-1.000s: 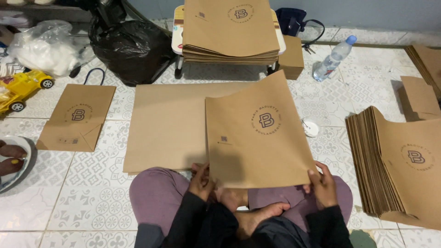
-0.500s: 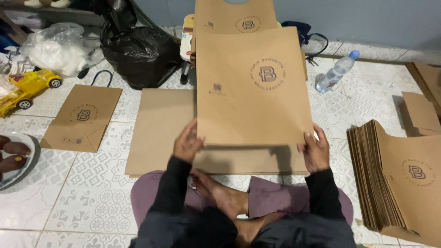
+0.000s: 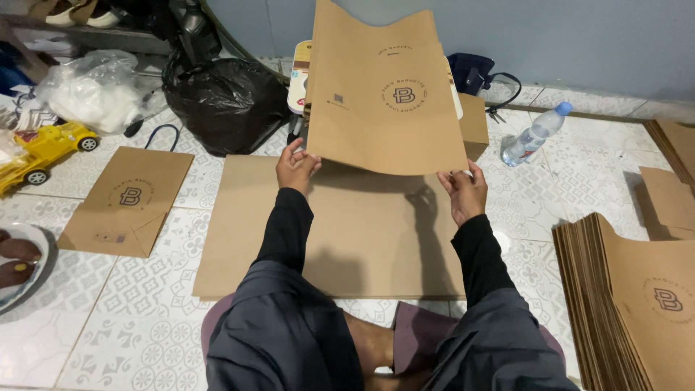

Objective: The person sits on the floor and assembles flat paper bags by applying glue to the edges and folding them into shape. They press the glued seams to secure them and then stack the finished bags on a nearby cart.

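Note:
I hold a flat brown paper bag blank (image 3: 384,94) with a round printed logo, lifted up and away from me. My left hand (image 3: 295,165) grips its lower left corner and my right hand (image 3: 463,190) grips its lower right corner. Under it lies a large plain brown cardboard sheet (image 3: 340,232) on the tiled floor in front of my crossed legs. Behind the raised blank, a stack of similar blanks rests on a low white stand (image 3: 298,80), mostly hidden.
A finished brown bag with a handle (image 3: 130,199) lies at the left. A thick stack of blanks (image 3: 637,304) stands at the right. A black plastic sack (image 3: 224,101), a water bottle (image 3: 534,134), a yellow toy car (image 3: 43,152) and a plate (image 3: 18,264) sit around.
Both hands have carried the paper blank from just above my lap forward and upward, toward the stack at the back. The cardboard sheet below is now uncovered.

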